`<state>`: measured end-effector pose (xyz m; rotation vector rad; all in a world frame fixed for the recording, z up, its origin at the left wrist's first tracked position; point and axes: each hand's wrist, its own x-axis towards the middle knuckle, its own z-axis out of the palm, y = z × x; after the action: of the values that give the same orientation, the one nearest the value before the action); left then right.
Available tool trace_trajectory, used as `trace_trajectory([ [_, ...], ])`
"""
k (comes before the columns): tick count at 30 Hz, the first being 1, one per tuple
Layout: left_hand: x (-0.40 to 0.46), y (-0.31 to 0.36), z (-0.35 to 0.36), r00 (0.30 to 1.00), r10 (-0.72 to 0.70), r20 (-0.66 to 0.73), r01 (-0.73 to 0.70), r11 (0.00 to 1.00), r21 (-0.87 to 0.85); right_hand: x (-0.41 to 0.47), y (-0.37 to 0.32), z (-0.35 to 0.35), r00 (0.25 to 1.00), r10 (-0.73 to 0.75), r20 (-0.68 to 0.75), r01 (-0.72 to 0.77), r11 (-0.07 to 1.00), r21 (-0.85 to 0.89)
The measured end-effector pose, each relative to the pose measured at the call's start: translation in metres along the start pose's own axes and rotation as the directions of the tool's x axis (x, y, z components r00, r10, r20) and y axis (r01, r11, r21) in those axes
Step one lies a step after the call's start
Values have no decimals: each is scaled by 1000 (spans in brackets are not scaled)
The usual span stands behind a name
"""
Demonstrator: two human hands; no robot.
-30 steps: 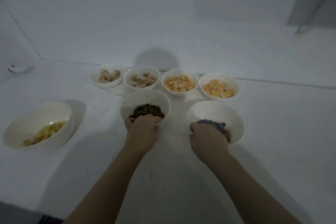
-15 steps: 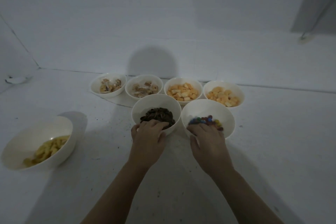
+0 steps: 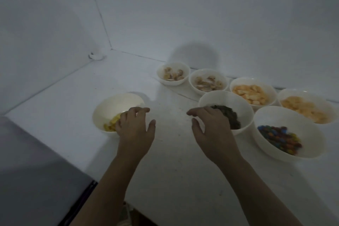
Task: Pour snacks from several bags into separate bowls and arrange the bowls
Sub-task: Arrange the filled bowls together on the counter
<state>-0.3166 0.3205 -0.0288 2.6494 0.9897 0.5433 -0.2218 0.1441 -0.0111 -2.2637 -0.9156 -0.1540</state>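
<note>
Several white bowls stand on a white surface. A bowl of yellow snacks [image 3: 113,106] sits alone at the left; my left hand [image 3: 135,128] hovers at its right rim with fingers spread, holding nothing. My right hand [image 3: 211,124] is open in front of the bowl of dark brown snacks [image 3: 236,101] and covers part of it. The bowl of coloured candies [image 3: 300,152] stands to the right of that. Behind them runs a row of two bowls of pale brown snacks [image 3: 173,80] [image 3: 201,88] and two of orange pieces [image 3: 236,86] [image 3: 330,108].
White walls close the space at the left and behind the bowls, meeting in a corner where a small white object [image 3: 95,56] lies. A dark grey area [image 3: 36,180] borders the white surface at the lower left.
Both hands have let go of the dark-snack and candy bowls and moved left. The left hand now reaches the yellow-snack bowl. The view has turned left.
</note>
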Motion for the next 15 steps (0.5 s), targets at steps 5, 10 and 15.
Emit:
trace_trajectory([
  [5, 38, -43, 5, 957, -62, 283, 1, 978, 210, 20, -28, 32, 998, 60, 0, -60, 997, -40],
  [10, 64, -45, 15, 927, 157, 341, -235, 951, 200, 36, -36, 56, 975, 207, -83, -216, 968, -125],
  [15, 97, -31, 38, 841, 418, 343, -463, 884, 57, 47, -23, 67, 895, 394, -211, -439, 861, -258],
])
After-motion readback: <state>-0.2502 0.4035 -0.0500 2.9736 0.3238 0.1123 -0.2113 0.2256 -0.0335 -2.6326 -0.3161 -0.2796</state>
